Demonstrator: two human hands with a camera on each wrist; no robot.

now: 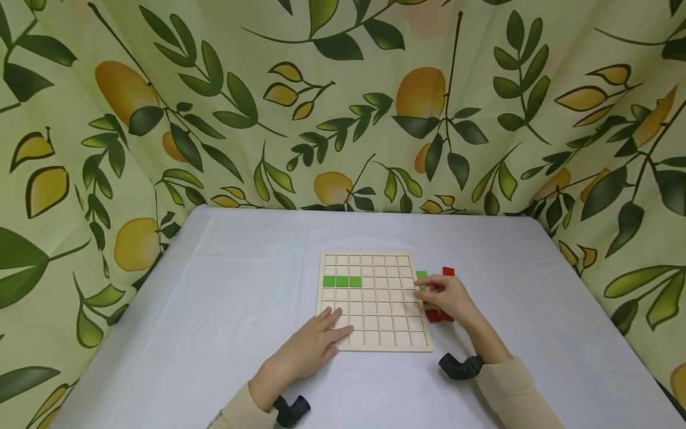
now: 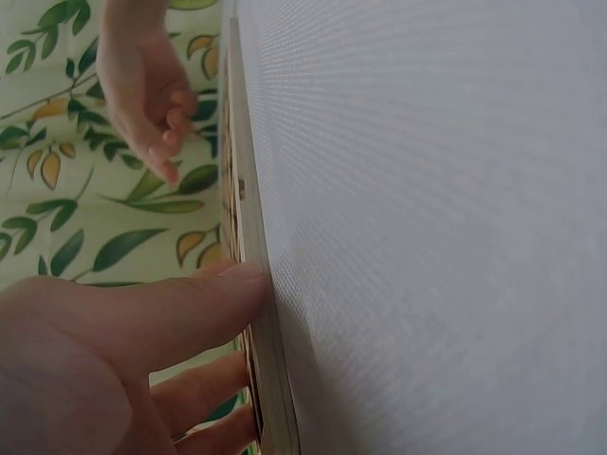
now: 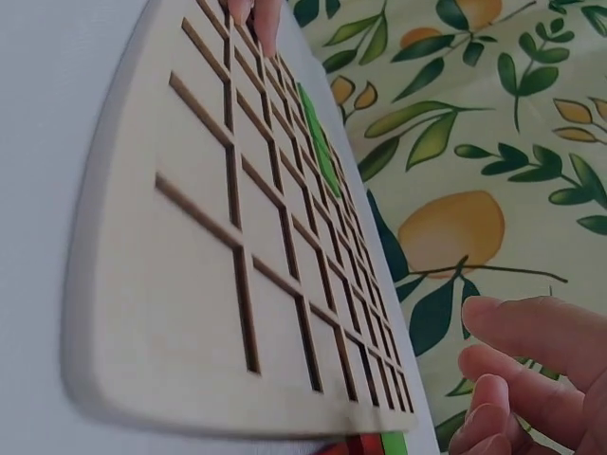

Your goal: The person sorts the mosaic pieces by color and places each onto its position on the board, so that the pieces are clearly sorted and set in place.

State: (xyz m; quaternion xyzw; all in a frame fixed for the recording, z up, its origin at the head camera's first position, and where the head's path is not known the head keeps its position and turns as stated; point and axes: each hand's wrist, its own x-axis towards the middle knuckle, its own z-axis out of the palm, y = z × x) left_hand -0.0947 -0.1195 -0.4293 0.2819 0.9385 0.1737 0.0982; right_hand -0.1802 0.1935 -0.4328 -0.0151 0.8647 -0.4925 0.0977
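Observation:
A wooden grid board (image 1: 384, 307) lies on the white tablecloth. Three green square tiles (image 1: 342, 281) sit side by side in one of its upper rows, starting at the left column. My left hand (image 1: 305, 347) rests on the lower left corner with its fingers spread over the cells; in the left wrist view the thumb (image 2: 213, 308) touches the board's edge. Over the right edge hovers my right hand (image 1: 449, 296), its thumb and fingers apart in the right wrist view, with no tile visible between them. Beside the board, partly hidden by that hand, are green tile pieces (image 1: 421, 274) and red tiles (image 1: 440, 316).
Another red tile (image 1: 448, 271) lies just beyond the right hand. A black curved device (image 1: 461, 366) is worn at the right wrist, and a similar black device (image 1: 292, 411) at the left. Behind the table hangs a leaf-and-fruit patterned curtain (image 1: 364, 137).

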